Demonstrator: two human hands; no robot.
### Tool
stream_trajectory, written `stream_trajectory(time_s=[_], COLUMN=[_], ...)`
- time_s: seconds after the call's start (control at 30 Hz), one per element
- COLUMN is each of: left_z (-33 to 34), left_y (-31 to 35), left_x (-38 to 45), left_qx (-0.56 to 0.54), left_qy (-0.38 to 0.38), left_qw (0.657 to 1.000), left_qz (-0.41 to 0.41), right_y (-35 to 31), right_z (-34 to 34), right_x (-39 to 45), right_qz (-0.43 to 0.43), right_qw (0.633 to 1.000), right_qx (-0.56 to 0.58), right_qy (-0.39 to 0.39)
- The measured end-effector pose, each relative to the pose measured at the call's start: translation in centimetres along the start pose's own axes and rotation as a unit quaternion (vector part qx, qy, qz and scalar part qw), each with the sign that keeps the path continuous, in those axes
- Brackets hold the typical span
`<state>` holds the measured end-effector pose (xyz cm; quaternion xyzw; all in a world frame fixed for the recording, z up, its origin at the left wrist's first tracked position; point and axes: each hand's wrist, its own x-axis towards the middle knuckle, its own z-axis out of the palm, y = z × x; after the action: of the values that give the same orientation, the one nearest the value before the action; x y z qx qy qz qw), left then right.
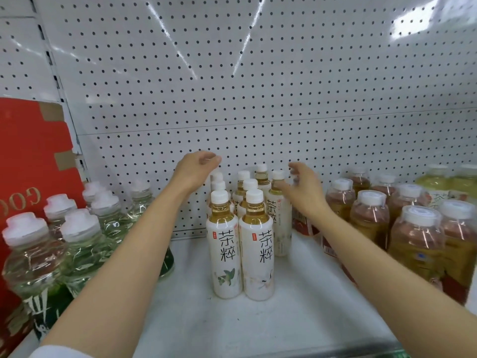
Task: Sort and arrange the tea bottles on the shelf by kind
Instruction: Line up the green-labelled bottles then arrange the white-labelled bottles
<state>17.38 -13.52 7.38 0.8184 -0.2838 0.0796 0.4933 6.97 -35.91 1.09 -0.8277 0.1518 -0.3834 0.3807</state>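
Several slim white-labelled tea bottles with white caps stand in rows at the middle of the white shelf. My left hand hovers above the rear left bottles, fingers loosely curled, holding nothing. My right hand is spread beside the white-capped bottle at the right rear of the group, fingers relaxed; I cannot tell whether they touch it. Green-labelled clear bottles are grouped at the left. Red-and-yellow-labelled bottles are grouped at the right.
A red cardboard box leans at the far left behind the green bottles. A white pegboard wall backs the shelf. Pale green bottles stand at the far right rear. Bare shelf lies in front of the white bottles.
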Motion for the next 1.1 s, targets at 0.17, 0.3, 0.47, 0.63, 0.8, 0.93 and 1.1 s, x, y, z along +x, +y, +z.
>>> stream_trajectory(time_s=[0.17,0.3,0.47,0.63,0.8,0.93,1.1], left_z=[1.5,2.1,2.2,5.6,12.6,12.7,11.1], left_y=[2.4,2.3,2.9,5.5,4.7,4.0,0.4], left_x=[-1.5,-2.9,-5.6,-11.6,-16.9,-19.2,-21.4], left_qx=[-0.003,0.027,0.043,-0.022,-0.072,-0.194,-0.232], left_qy=[-0.017,-0.006,0.053,0.102,-0.068,-0.088,-0.008], left_qw=[0.999,0.998,0.992,0.976,0.984,0.969,0.969], left_qz=[0.032,0.052,0.11,0.192,0.148,0.126,0.085], right_y=[5.0,5.4,4.5,1.3,-1.9,-2.4,-1.8], right_z=[3.6,3.8,0.2,-4.2,-5.8,-5.7,-4.7], right_x=[-3.4,-3.8,-5.8,-8.6,-12.5,-14.1,-13.1], right_qz=[0.097,0.101,0.072,-0.004,-0.024,0.024,-0.003], right_qw=[0.983,0.974,0.971,0.969,0.935,0.916,0.957], right_qx=[0.13,0.186,0.224,0.243,0.344,0.377,0.265], right_qy=[-0.083,-0.074,-0.048,-0.036,-0.08,-0.134,-0.114])
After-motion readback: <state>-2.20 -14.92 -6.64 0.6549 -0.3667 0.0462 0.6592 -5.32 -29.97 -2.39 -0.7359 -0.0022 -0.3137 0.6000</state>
